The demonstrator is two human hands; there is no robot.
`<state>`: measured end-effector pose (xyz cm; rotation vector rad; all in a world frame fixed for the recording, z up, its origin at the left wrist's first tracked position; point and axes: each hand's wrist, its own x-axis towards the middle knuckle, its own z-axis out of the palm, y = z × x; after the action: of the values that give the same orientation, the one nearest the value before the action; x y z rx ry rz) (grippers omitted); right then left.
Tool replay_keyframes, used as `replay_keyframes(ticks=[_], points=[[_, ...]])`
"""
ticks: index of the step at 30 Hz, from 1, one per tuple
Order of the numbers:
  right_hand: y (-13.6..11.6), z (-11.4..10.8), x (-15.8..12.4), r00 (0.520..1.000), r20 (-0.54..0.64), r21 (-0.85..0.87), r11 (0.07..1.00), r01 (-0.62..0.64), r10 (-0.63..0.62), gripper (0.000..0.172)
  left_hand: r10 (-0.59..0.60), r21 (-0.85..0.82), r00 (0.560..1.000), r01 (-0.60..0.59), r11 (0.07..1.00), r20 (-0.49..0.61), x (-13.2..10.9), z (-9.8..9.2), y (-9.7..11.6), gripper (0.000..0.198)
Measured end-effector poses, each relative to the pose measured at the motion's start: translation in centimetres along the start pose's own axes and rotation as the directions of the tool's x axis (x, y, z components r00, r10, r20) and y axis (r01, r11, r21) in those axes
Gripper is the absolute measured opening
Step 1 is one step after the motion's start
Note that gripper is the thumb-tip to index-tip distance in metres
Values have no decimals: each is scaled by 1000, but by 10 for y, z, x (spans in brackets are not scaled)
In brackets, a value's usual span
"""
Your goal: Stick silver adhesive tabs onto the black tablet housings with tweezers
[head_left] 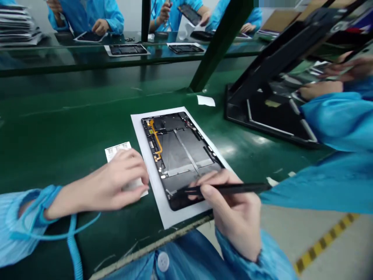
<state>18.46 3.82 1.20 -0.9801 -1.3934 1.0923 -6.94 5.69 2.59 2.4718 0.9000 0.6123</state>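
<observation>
An opened tablet [186,151] lies on a white paper sheet [166,216], its inside facing up, with an orange flex cable [157,142] along its left side. My right hand [233,210] grips black tweezers [227,189] just over the tablet's near end. The tips are blurred, and I cannot tell whether they touch a small pale piece [170,192] there. To the left of the tablet, my left hand [122,181] rests over a white sheet of labels [118,149], thumb and curled fingers apart. That hand hides most of the label sheet.
A black stand [262,89] and a green post [218,46] rise beyond the tablet. A paper scrap [206,101] lies near the post. A co-worker's sleeve [338,120] is at right. Across the bench, people handle tablets. A blue coiled cord [75,249] hangs from my left wrist.
</observation>
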Motion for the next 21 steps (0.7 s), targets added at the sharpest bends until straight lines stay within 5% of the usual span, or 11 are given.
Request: replay_keyframes(ticks=[4,8,21], points=[[19,7,-32,971,-237,-79,997,-19,0,14,209,55,978,-208,976,-2,8,24,18,13],[21,20,-38,932,-353,-145,989,31,-81,14,284,57,959,-284,957,10,11,36,18,15],[21,20,-38,945,-297,-220,973,70,-135,19,270,100,960,-277,956,79,10,37,18,16]])
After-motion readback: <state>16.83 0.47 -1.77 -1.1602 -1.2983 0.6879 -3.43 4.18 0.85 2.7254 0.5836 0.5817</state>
